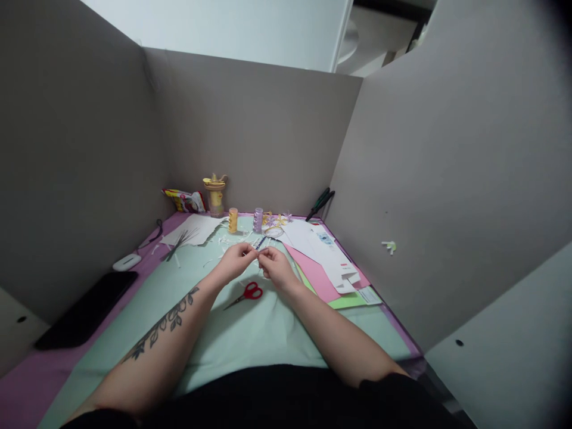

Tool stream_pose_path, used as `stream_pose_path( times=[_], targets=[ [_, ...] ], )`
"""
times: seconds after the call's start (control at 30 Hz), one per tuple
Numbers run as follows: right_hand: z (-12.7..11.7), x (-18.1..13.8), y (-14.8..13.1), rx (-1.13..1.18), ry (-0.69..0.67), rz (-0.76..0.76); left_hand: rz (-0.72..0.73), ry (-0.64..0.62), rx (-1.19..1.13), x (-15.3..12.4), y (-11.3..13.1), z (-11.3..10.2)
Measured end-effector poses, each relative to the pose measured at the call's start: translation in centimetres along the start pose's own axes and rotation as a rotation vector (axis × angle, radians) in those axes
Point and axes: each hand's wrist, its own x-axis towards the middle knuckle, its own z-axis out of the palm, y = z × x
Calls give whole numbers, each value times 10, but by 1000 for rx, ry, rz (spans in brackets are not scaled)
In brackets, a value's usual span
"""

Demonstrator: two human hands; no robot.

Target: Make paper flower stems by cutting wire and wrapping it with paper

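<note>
Over the middle of the green cloth (pixel 214 345), my left hand (pixel 238 261) and my right hand (pixel 276 267) meet at the fingertips. Both are closed in a pinch on something thin and small that I cannot make out. Red-handled scissors (pixel 251 291) lie just below the hands, blades toward the lower left. Beyond my fingers are white paper scraps (pixel 227 241) and a pen-like dark blue and white item (pixel 260 242), partly hidden. An orange ribbon spool (pixel 233 220) and a purple ribbon spool (pixel 258 220) stand upright farther back.
White sheets (pixel 308 241), pink paper (pixel 313 274) and green paper (pixel 353 301) lie right. Pliers (pixel 320 204) lean in the back corner. Thin dark stems (pixel 179 243), a white case (pixel 127 262) and a black tablet-like slab (pixel 87 310) lie left. A yellow-lidded cup (pixel 216 196) stands behind.
</note>
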Motion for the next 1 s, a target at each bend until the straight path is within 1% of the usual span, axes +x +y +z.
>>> stream_pose_path(
  times=[0.07,0.2,0.43,0.63,0.77,1.0],
  targets=[
    [0,0,-1,-7,16,-2,-41,-38,-51,1,-1,0],
    [-1,-2,-2,-31,33,-11,-64,-72,-67,1,-3,-1],
    [1,-2,-2,-6,49,-8,-83,-71,-83,1,-4,-1],
    [3,-5,-7,75,60,52,-98,-69,-96,0,-2,0],
    [4,-6,-9,91,61,79,-112,-75,-121,0,-2,0],
    [2,-7,-9,80,48,96,-164,-130,-195,0,-2,0]
  ],
)
